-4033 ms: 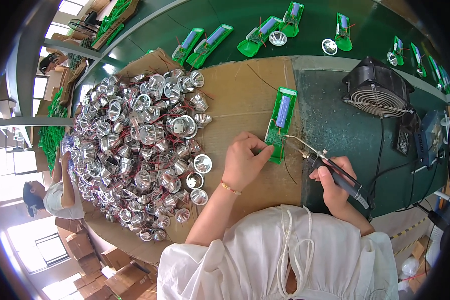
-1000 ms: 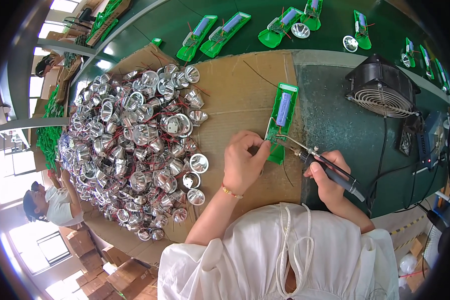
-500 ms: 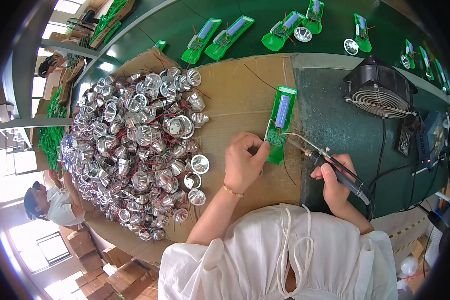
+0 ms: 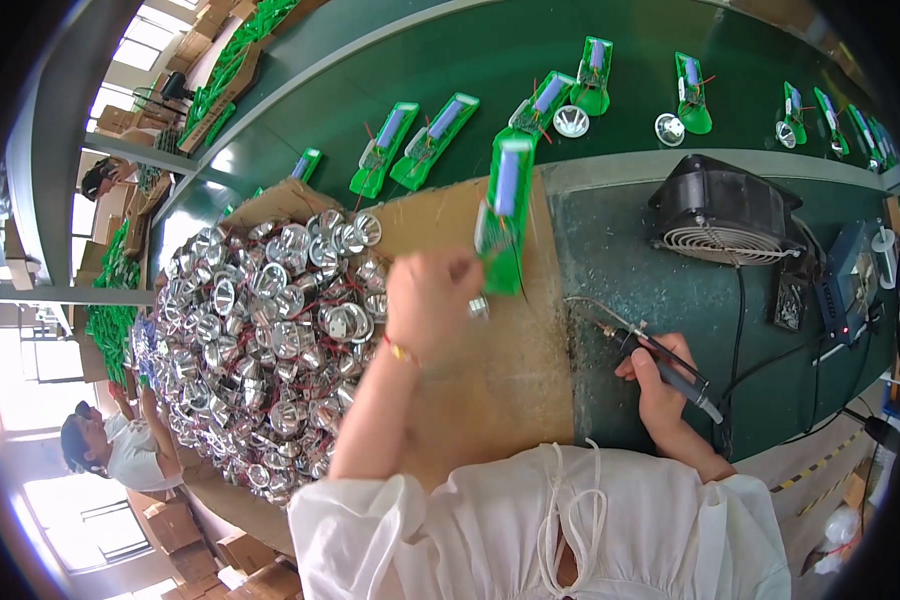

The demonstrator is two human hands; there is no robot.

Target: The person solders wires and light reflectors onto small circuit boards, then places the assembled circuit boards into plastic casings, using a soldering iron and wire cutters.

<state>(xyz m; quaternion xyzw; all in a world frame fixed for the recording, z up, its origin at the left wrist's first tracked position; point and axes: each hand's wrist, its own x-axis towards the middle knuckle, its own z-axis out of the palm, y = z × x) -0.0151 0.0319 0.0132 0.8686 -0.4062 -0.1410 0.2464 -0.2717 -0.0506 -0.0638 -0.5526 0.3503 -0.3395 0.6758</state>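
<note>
My left hand (image 4: 430, 300), blurred by motion, is closed at the lower left edge of a green torch housing (image 4: 510, 262). A blue cylindrical battery (image 4: 508, 185) and a small circuit board with wires lie in this housing. Its far end overlaps the near end of another housing behind it. A small shiny reflector cup (image 4: 478, 307) shows just below my left fingers. In my right hand (image 4: 660, 385) is a soldering iron (image 4: 678, 378) with a thin curved metal tube along it; its tip points left over the dark bench, apart from the housing.
A large heap of reflector cups (image 4: 270, 340) with red wires covers the left side of the cardboard (image 4: 510, 390). Several green housings (image 4: 435, 140) lie along the green far surface. A black fan (image 4: 725, 215) and a soldering station (image 4: 850, 280) stand right. Another person (image 4: 120, 440) is far left.
My left hand and the green housing have moved away from me and slightly left. The soldering iron is now apart from the housing. The whole view has shifted a little.
</note>
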